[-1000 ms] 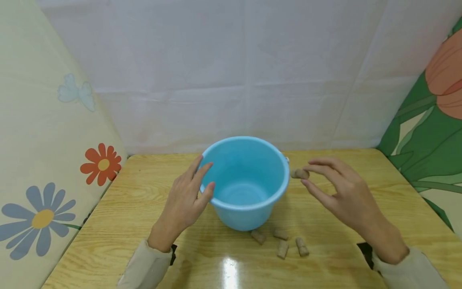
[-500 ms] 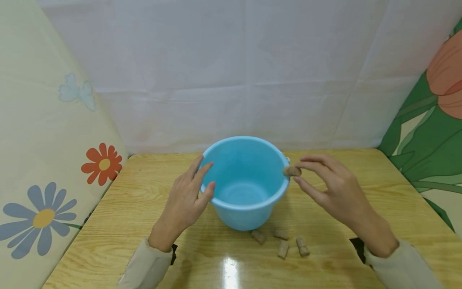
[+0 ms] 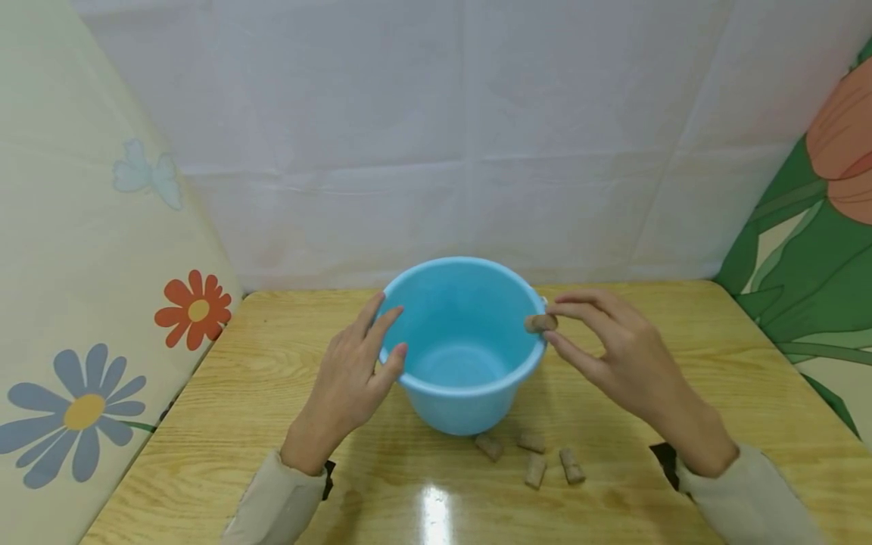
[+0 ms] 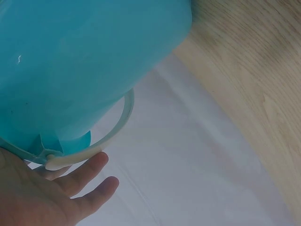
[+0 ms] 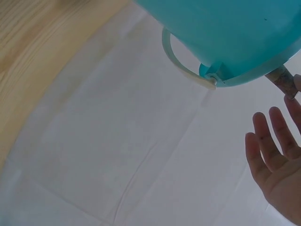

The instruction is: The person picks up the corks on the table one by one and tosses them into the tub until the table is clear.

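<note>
A light blue bucket (image 3: 459,412) stands upright on the wooden table in the head view. At its left rim is my left hand (image 3: 350,378), the fingers loosely extended and some tips over the rim. In the left wrist view that hand (image 4: 42,200) lies beside the rim, near the pale handle (image 4: 115,129). My right hand (image 3: 623,359) pinches a brown cork (image 3: 538,323) between thumb and fingertips. The cork lies across the bucket's right rim, its far end over the opening. In the right wrist view the cork (image 5: 282,80) is partly hidden by the rim.
Several loose corks (image 3: 534,469) lie on the table (image 3: 272,409) in front of the bucket. White cloth (image 3: 327,151) hangs along the back edge. Flower-printed panels (image 3: 82,265) border the left and right sides.
My right hand has moved left with the cork, bringing it from beside the bucket to across the right rim. The left hand and the bucket have stayed in place.
</note>
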A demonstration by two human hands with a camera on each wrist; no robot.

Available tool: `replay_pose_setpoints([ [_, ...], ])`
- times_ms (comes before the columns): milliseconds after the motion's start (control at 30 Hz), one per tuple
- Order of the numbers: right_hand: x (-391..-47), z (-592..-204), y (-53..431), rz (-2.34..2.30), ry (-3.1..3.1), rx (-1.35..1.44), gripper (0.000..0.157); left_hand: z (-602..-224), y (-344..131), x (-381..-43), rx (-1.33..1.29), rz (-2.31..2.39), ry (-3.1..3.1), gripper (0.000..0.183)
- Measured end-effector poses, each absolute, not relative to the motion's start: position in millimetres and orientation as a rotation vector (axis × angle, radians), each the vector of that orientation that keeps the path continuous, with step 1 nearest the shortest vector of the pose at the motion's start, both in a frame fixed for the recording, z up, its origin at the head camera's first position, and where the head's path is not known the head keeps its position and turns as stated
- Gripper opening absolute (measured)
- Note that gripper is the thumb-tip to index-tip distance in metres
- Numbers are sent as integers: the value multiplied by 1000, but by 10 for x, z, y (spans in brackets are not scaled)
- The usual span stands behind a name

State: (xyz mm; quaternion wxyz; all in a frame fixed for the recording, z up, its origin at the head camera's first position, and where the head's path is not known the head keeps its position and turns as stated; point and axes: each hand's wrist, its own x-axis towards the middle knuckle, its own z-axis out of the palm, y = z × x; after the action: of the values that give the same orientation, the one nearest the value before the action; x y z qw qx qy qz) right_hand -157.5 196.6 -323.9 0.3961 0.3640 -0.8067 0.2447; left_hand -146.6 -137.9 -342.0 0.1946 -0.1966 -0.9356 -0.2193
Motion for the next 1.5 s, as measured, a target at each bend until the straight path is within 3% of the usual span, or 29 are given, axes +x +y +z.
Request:
replay_pose_setpoints([
  [433, -1623, -3263, 1852, 634, -2100, 962, 48, -3427, -1381, -1470, -557, -629, -2623, 51],
  [700, -1634, -3290, 1814, 657, -2162, 946, 27, -3428, -1378, -1469, -558, -624, -2621, 52],
  [933, -1641, -3290, 1761, 728, -2246, 924, 32, -3427, -1377, -1470, -557, -620, -2624, 52],
  [1500, -1673, -3337, 1741, 1001, -2380, 866, 20, -3421, -1381, -1466, -552, -637, -2628, 52],
])
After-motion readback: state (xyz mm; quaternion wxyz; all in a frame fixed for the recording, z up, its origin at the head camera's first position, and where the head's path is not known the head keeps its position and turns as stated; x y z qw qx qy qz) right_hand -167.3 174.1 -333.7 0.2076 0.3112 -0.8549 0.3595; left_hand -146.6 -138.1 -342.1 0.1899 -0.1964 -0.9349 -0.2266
